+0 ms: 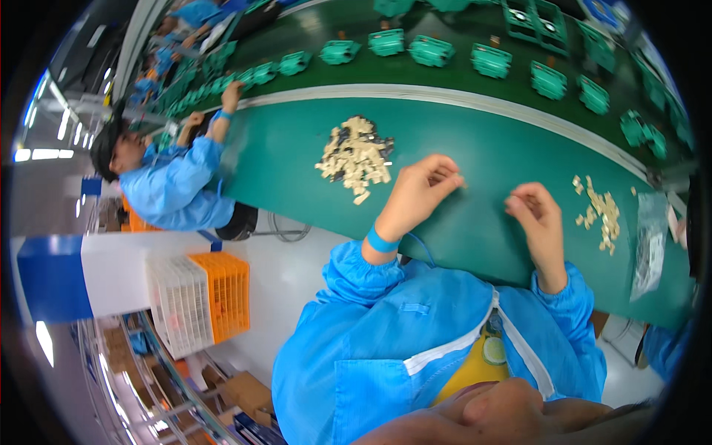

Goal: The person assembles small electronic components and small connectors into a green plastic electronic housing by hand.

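My left hand point(424, 191) is over the green tabletop with a blue wrist strap behind it. Its thumb and fingers are pinched together, and something tiny at the tips is too small to name. To its right, my right hand point(537, 215) hovers with curled fingers, thumb near the fingertips; whatever it may hold is hidden. The two hands are apart. A heap of small cream pieces mixed with dark ones point(356, 157) lies left of my left hand. Beyond my right hand, a smaller scatter of cream pieces point(604, 211) lies on the table.
Beyond the table's pale rail point(400, 90), a belt carries several green housings point(430, 50). A clear plastic bag point(650, 248) lies at the right end. At the left, a co-worker in a blue smock point(174, 182) reaches toward the belt. White and orange crates point(215, 300) stand on the floor.
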Motion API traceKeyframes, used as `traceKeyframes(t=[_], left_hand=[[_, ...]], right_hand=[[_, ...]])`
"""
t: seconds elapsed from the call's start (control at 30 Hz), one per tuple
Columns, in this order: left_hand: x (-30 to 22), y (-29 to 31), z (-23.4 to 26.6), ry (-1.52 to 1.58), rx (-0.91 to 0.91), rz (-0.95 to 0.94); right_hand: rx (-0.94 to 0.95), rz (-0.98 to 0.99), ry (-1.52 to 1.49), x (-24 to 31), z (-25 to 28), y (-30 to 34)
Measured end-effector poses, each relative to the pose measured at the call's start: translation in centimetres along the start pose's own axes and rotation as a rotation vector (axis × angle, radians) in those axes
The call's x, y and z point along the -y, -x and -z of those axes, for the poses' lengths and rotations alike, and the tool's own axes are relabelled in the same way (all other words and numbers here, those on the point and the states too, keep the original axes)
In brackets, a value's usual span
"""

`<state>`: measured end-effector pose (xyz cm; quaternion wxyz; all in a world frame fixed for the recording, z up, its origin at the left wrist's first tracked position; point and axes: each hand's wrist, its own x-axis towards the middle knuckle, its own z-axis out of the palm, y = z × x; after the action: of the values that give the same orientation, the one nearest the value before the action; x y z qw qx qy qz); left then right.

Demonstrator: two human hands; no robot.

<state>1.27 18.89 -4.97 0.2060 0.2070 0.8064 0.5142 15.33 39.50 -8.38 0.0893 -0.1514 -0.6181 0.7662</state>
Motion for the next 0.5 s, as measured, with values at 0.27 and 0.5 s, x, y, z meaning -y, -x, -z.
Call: traceKeyframes(t=[0.27,0.5], left_hand=[[-4.3,-0.6,-5.0,0.025,0.328,-0.353],[-4.8,-1.7,-7.2,0.247,0.329,-0.259]], right_hand=[[0.248,-0.284,-0.1,2.6,2.1,-1.0],[0.114,-0.193,-0.457,2.6,3.8,0.2]])
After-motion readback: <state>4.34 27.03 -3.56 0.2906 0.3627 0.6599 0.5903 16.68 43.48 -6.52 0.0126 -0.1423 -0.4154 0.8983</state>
